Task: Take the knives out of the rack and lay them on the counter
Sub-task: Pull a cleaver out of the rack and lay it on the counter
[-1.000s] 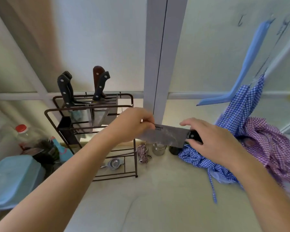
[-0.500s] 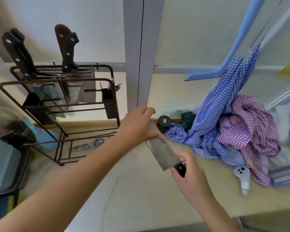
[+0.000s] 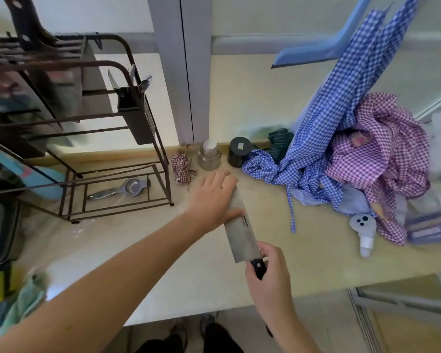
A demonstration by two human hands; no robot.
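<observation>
A broad steel cleaver with a black handle is low over the pale counter, its tip pointing away from me. My right hand grips the handle. My left hand lies on the far end of the blade, thumb along its edge. The dark wire rack stands at the back left. One black knife handle sticks up from its top slots; the blades below are blurred.
A blue checked cloth and a purple checked cloth are heaped at the right. A glass jar, a black jar, a small cloth bundle and a white spray bottle stand nearby. The counter's front edge is near me.
Both hands have brought the cleaver down from chest height, turned it lengthwise and lowered it toward the counter. My view has tilted down and to the right.
</observation>
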